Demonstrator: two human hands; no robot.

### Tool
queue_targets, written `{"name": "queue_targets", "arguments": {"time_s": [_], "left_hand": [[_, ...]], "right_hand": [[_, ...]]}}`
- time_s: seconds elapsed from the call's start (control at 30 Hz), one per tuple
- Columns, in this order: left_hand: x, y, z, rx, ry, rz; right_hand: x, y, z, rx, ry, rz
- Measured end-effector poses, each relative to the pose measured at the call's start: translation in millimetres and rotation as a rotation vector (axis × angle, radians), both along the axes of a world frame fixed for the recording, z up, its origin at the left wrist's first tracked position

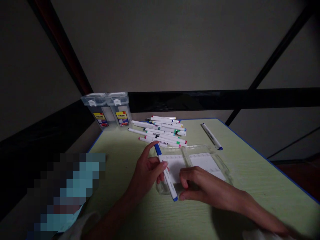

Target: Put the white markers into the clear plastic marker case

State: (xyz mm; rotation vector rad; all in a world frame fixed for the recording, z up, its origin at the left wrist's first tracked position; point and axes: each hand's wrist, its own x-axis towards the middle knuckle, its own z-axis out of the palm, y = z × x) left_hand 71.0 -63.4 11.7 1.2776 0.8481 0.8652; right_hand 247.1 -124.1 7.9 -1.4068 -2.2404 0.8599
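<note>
My left hand pinches a white marker with blue caps, holding it over the near left part of a clear plastic tray. My right hand rests at the tray's near edge, fingers curled, its fingertips touching the marker's lower blue end. A pile of several white markers with coloured caps lies just beyond the tray. One more blue-capped marker lies alone to the right of the pile.
Two clear lidded marker boxes with yellow labels stand at the far left corner of the pale green table. A dark rail and wall run behind the table. A blurred patch sits at the lower left.
</note>
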Motion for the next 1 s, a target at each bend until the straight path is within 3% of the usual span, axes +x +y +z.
{"name": "queue_targets", "arguments": {"time_s": [0.2, 0.5, 0.77, 1.0], "left_hand": [[1.4, -0.3, 0.1, 0.011, -0.008, -0.036], [3.0, -0.2, -1.0, 0.054, -0.073, -0.003], [2.9, 1.2, -6.3, 0.028, -0.106, -0.074], [5.6, -0.2, -7.0, 0.077, -0.093, -0.075]], "right_hand": [[-14.6, -1.2, 5.8, -0.214, 0.344, -0.012], [-22.5, 0.1, 2.2, -0.097, 0.276, -0.091], [-25.0, 3.7, -2.8, 0.054, 0.26, -0.136], [-23.6, 4.6, 0.0, 0.185, 0.113, -0.131]]}}
